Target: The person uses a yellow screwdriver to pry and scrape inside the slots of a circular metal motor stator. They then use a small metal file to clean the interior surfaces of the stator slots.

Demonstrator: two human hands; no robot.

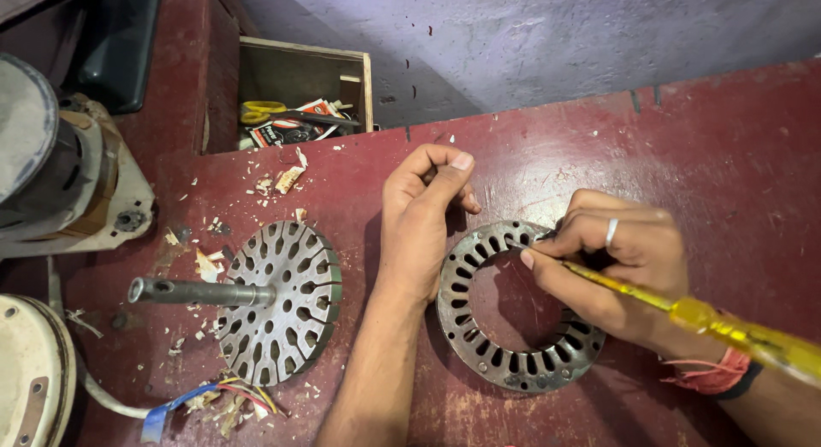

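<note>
A: Item 1?
B: Slotted steel stator ring (513, 306), flat on red tabletop (727, 156), centre-right. Open bore, slots all round inner edge, bare of wire as far as visible.

A: Hands on it?
B: Left hand (423, 220) resting at ring's upper-left rim, fingers curled, thumb up; nothing visibly gripped, palm side hidden. Right hand (616, 272) closed round yellow-handled screwdriver (735, 331), pinched betw. thumb and fingers, tip at ring's top edge near the slots. Tip itself hidden behind fingers, so exact contact not readable. Silver band on one finger, red thread and dark strap at wrist.

A: Next outward?
B: Item 2, rotor disc w/ shaft (274, 301), left of ring, well apart from it. Slotted laminated disc tilted on tabletop, steel shaft pointing left toward camera side.

A: Around that?
B: Loose wire ends (231, 396), blue, red, yellow, below rotor. Pale scraps and chips (282, 177) scattered over tabletop betw. rotor and box.

A: Edges?
B: Open wooden box (304, 92) at top, behind tabletop edge; yellow-handled scissors and printed packets inside. Cream motor housing (68, 169) far left, partly out of view. Second cream round cover (30, 370) at bottom-left corner. Bluish-grey wall (556, 36) behind tabletop.
</note>
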